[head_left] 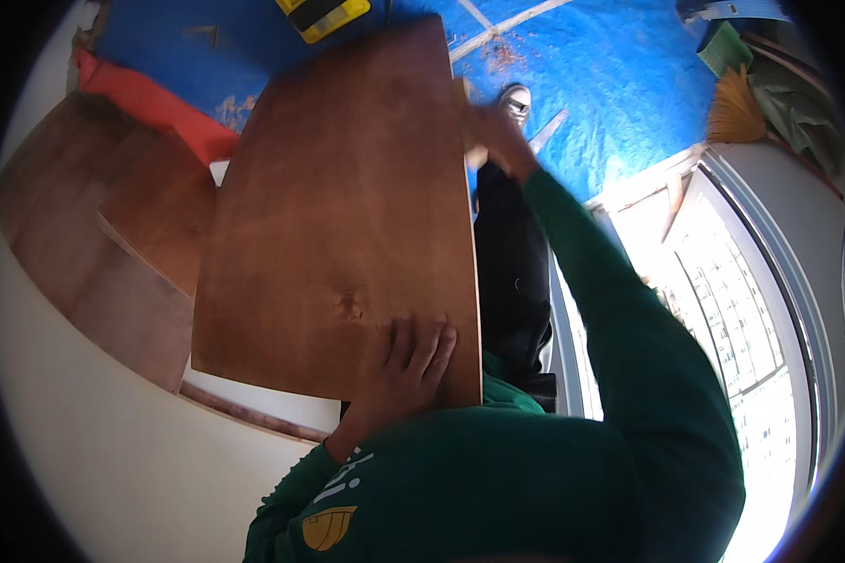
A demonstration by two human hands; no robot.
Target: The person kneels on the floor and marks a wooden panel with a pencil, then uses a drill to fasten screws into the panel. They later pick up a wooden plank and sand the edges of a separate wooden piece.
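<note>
A brown plywood board (319,197) slants across the middle, its long straight edge on the right. My left hand (413,361) lies on the board's near end, fingers extended on the surface and holding nothing. At the far part of the right edge is my right hand (498,136), blurred by motion. It is closed on a pale tan block (464,103) that sits against that edge. The fingers are too smeared to see clearly, and the hand hides part of the block.
More plywood pieces (84,225) lean at the left beside a red sheet (160,108). A blue tarp (620,84) covers the floor, with wood shavings (505,56), a tapered pale blade-like piece (547,131) and a yellow-and-black case (324,17). A broom (734,105) stands far right, near a bright glazed door (732,310).
</note>
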